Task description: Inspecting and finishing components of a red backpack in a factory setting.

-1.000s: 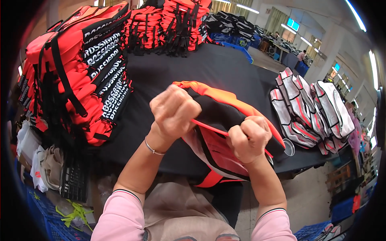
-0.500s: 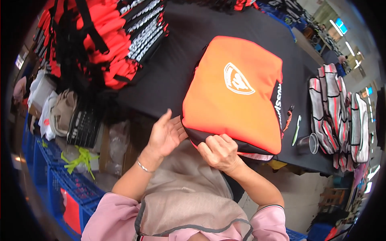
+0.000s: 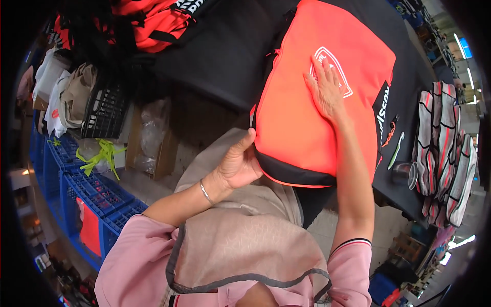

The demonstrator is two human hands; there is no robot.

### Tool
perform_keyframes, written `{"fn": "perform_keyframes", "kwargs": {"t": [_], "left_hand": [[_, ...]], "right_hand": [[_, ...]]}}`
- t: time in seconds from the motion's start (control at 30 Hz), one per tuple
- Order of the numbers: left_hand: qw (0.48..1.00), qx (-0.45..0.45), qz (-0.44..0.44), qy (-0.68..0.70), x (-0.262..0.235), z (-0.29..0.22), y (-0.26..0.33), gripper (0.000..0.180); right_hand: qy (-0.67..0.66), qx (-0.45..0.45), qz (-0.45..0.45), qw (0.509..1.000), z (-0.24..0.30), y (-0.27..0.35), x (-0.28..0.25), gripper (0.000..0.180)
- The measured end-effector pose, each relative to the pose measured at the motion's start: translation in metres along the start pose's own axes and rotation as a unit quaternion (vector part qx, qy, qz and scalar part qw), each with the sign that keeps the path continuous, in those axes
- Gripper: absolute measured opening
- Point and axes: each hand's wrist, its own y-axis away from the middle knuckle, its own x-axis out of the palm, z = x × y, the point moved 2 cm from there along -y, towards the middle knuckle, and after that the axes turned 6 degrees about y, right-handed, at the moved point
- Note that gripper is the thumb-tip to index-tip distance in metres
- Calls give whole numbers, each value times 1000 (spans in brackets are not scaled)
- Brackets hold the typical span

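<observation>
Left hand (image 3: 239, 166) partly hidden by bag (image 3: 299, 128); red stack (image 3: 162, 31) cropped.

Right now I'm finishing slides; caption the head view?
Right hand on an orange bag, left hand at its lower corner.

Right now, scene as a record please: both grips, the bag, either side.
Left grip: at bag's lower left edge, thumb raised, fingers partly hidden
Right grip: open, palm down on bag's front
Bag: orange-red, black lower band, white emblem partly covered by right grip
Support: dark-covered table; bag's near end appears to overhang
Right side: clear cup, slim pale tool, pale bags with red trim
Left side: red bags, black crate, blue crates
</observation>
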Motion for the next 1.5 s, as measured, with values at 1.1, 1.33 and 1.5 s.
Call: {"fn": "perform_keyframes", "kwargs": {"t": [1.1,1.33,1.5], "left_hand": [[996,-85,20,-27,-14,34,-2,74],[961,-175,-97,-193,-14,122,-31,17],[950,-142,-59,-271,-8,116,-41,14]], "right_hand": [[90,-30,35,995,-73,36,28,67],[66,-12,-16,998,-65,27,35,62],[21,-29,15,999,-58,19,33,66]]}}
